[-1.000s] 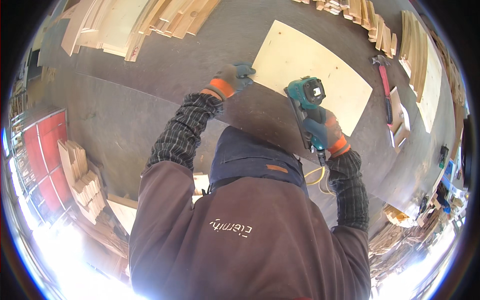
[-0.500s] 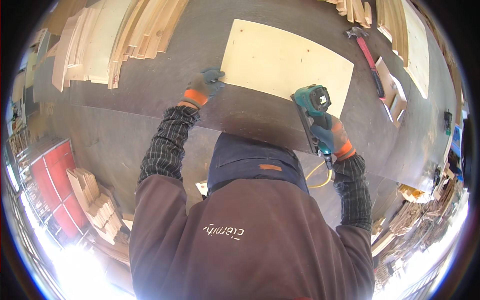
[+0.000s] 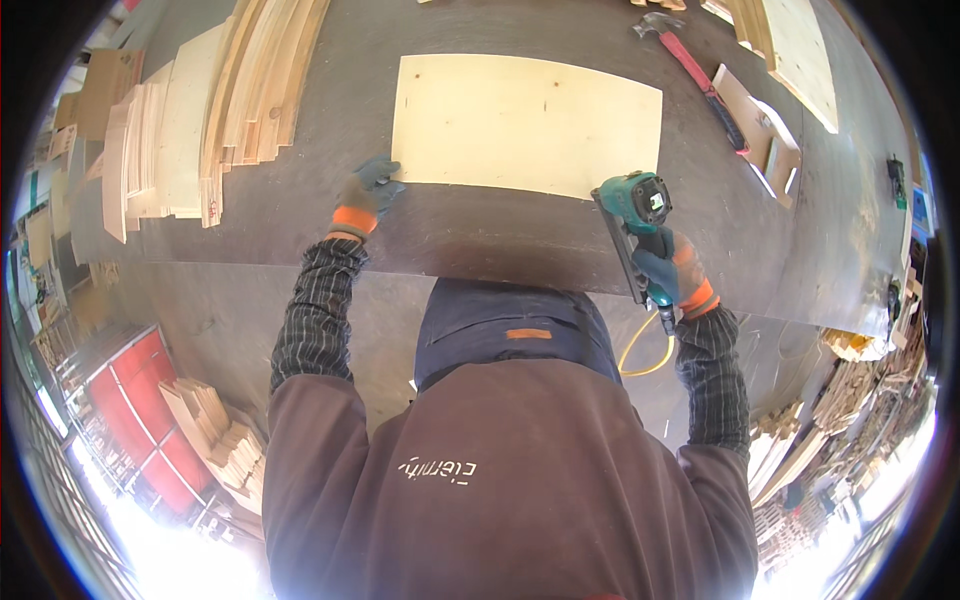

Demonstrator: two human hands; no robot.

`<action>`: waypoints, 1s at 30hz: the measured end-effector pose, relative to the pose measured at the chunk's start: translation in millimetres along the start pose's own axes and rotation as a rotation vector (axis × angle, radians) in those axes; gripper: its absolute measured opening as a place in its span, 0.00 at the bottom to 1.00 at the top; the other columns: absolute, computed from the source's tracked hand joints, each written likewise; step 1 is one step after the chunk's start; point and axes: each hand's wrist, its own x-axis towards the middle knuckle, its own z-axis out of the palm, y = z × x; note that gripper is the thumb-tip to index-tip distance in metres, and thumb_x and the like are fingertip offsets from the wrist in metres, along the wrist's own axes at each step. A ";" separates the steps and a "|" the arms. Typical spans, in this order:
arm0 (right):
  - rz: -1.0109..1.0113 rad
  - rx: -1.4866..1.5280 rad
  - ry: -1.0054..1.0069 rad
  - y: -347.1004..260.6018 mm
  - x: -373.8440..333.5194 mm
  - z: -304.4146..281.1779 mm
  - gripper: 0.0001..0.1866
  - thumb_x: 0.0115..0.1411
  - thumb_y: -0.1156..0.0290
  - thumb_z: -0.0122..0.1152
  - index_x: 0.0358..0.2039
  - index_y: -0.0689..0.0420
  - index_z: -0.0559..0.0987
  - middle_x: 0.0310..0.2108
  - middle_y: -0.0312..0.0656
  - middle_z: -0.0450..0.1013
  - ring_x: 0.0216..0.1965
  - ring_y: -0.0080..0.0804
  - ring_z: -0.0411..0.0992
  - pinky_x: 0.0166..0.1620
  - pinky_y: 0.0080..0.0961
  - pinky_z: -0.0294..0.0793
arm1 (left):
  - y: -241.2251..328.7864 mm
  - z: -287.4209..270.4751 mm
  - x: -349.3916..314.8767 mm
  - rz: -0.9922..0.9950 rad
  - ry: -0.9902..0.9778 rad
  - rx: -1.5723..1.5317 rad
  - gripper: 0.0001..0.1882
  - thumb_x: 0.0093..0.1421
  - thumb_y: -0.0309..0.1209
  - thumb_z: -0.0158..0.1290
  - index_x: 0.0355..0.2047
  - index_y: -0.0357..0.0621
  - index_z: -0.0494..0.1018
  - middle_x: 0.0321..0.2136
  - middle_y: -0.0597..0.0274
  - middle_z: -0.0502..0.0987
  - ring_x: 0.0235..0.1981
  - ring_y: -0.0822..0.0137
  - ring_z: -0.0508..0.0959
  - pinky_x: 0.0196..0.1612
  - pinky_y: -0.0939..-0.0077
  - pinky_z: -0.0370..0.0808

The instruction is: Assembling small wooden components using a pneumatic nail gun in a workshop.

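A pale plywood board [image 3: 530, 125] lies flat on a dark worktable [image 3: 470, 240]. My left hand [image 3: 364, 192], in a grey and orange glove, is at the board's near left corner, its fingers closed against the edge. In my right hand [image 3: 682, 272], likewise gloved, is a teal nail gun [image 3: 632, 203], gripped by its handle. Its head covers the board's near right corner, and I cannot tell whether its tip touches the wood. A yellow air hose [image 3: 648, 370] trails from the grip's lower end.
A red-handled hammer [image 3: 700, 80] and a small wooden piece [image 3: 765, 140] lie to the right. Wood strips [image 3: 265, 85] are stacked at the far left, with more boards [image 3: 795, 60] at the far right. A red panel [image 3: 150, 410] stands lower left.
The whole view has turned, shifting the table's contents. Relative to the board, the nail gun has moved right along its near edge toward the corner. My left hand stays at the left corner.
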 end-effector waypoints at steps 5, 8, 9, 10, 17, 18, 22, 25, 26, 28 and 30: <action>0.014 0.098 0.017 14.7 -8.0 -20.5 0.19 0.58 0.70 0.61 0.50 0.63 0.80 0.27 0.33 0.73 0.25 0.20 0.70 0.28 0.22 0.71 | 15.2 2.5 -1.8 -0.007 0.010 0.113 0.20 0.53 0.17 0.68 0.47 0.41 0.82 0.44 0.63 0.83 0.38 0.70 0.79 0.42 0.75 0.79; 0.022 0.035 0.063 20.9 -14.9 -35.6 0.20 0.58 0.70 0.61 0.51 0.64 0.80 0.27 0.34 0.73 0.25 0.21 0.71 0.28 0.22 0.71 | 14.0 0.5 -2.3 0.018 0.019 0.149 0.19 0.53 0.17 0.68 0.46 0.41 0.82 0.44 0.63 0.83 0.38 0.70 0.79 0.42 0.75 0.79; 0.021 0.066 0.067 25.5 -18.3 -40.4 0.20 0.58 0.70 0.61 0.51 0.64 0.80 0.27 0.34 0.73 0.25 0.21 0.71 0.28 0.22 0.71 | 14.6 0.8 -2.5 0.046 0.024 0.202 0.19 0.53 0.16 0.67 0.45 0.41 0.82 0.45 0.62 0.84 0.39 0.69 0.80 0.44 0.74 0.80; 0.021 0.097 0.072 29.4 -21.0 -44.3 0.20 0.58 0.70 0.61 0.51 0.64 0.80 0.27 0.35 0.74 0.25 0.21 0.71 0.28 0.22 0.71 | 15.1 1.3 -2.3 0.049 0.019 0.204 0.19 0.53 0.16 0.67 0.45 0.41 0.82 0.45 0.62 0.84 0.39 0.69 0.80 0.44 0.74 0.80; 0.028 0.024 0.121 32.4 -28.7 -56.5 0.18 0.58 0.71 0.63 0.49 0.63 0.80 0.27 0.34 0.74 0.25 0.20 0.71 0.28 0.21 0.72 | 7.1 2.3 3.1 0.066 0.001 0.156 0.19 0.53 0.15 0.66 0.46 0.42 0.82 0.46 0.62 0.83 0.39 0.70 0.80 0.44 0.74 0.80; 0.005 0.089 0.105 32.4 -30.6 -59.3 0.17 0.58 0.70 0.63 0.48 0.63 0.80 0.27 0.34 0.74 0.25 0.21 0.72 0.28 0.21 0.72 | 4.5 1.0 3.8 0.096 0.012 0.181 0.20 0.53 0.14 0.66 0.46 0.42 0.82 0.46 0.62 0.83 0.39 0.70 0.80 0.45 0.75 0.80; -0.055 0.043 0.221 49.9 -35.8 -80.2 0.17 0.59 0.70 0.64 0.48 0.61 0.80 0.27 0.34 0.73 0.24 0.20 0.71 0.27 0.21 0.72 | 3.9 -7.2 -5.0 0.041 0.034 0.091 0.20 0.54 0.14 0.65 0.47 0.43 0.83 0.44 0.62 0.83 0.39 0.70 0.80 0.44 0.75 0.80; -0.134 0.050 0.473 92.4 -31.1 -109.4 0.24 0.59 0.70 0.64 0.58 0.57 0.80 0.31 0.31 0.75 0.26 0.20 0.72 0.29 0.22 0.73 | -22.8 -6.2 -4.0 -0.120 -0.020 0.090 0.19 0.55 0.15 0.66 0.46 0.43 0.83 0.43 0.61 0.83 0.38 0.69 0.81 0.44 0.73 0.81; -0.149 -0.242 0.566 105.1 -18.6 -121.5 0.27 0.58 0.70 0.65 0.60 0.55 0.80 0.35 0.36 0.80 0.31 0.26 0.76 0.35 0.28 0.78 | -34.3 -12.0 -10.3 -0.113 0.004 0.049 0.18 0.55 0.16 0.66 0.46 0.43 0.83 0.44 0.61 0.83 0.38 0.69 0.81 0.44 0.73 0.82; -0.150 -0.712 0.773 138.8 -23.4 -149.1 0.26 0.60 0.65 0.65 0.59 0.55 0.80 0.44 0.49 0.84 0.44 0.39 0.82 0.48 0.37 0.79 | 0.2 23.4 -21.1 -0.020 -0.090 0.156 0.18 0.56 0.18 0.66 0.47 0.41 0.82 0.43 0.60 0.84 0.38 0.69 0.82 0.42 0.73 0.82; -0.224 -0.701 0.811 151.4 -18.6 -158.4 0.21 0.60 0.65 0.67 0.54 0.57 0.82 0.42 0.50 0.84 0.44 0.46 0.82 0.46 0.42 0.79 | 9.3 18.3 -44.9 -0.123 -0.080 0.225 0.20 0.55 0.27 0.69 0.49 0.43 0.83 0.41 0.56 0.86 0.39 0.62 0.85 0.44 0.69 0.82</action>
